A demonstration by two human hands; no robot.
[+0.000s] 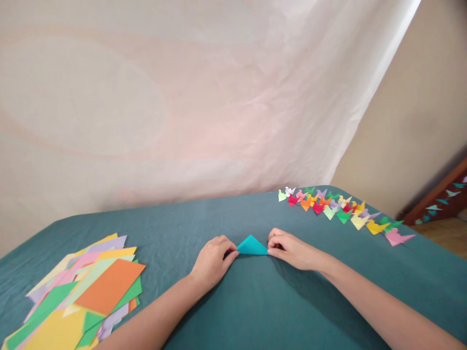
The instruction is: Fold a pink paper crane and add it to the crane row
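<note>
A blue sheet of paper (251,246), folded into a triangle, is stretched between my two hands over the middle of the table. Its point faces away from me and its long straight edge lies toward me. My left hand (216,260) pinches the left corner between thumb and fingers. At the right corner, my right hand (290,249) grips the paper the same way, its fingers curled in. Both corner tips are partly hidden by the fingertips.
A loose pile of coloured paper sheets (109,287) spreads over the left of the dark green tablecloth (233,311). Several folded paper birds (359,221) stand in rows along the right back edge. A pale curtain (204,107) hangs behind the table.
</note>
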